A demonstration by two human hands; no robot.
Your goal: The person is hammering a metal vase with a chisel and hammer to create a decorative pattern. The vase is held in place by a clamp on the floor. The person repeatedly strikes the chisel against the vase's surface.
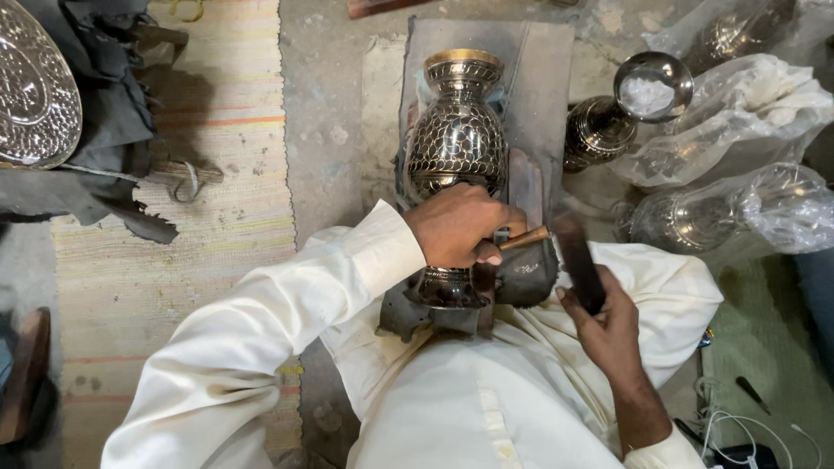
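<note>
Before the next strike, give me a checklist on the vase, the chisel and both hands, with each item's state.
1. Dark engraved metal vase lies on its side on the grey padded board: ok.
2. Left hand rests on the vase and pinches the thin wood-coloured chisel: ok.
3. Chisel tip seated on the vase surface: cannot tell, the hand hides it.
4. Right hand grips the dark hammer bar, raised beside the chisel: ok, though blurred.
5. Second dark vase with a shiny bowl mouth stands apart from the work: ok.
</note>
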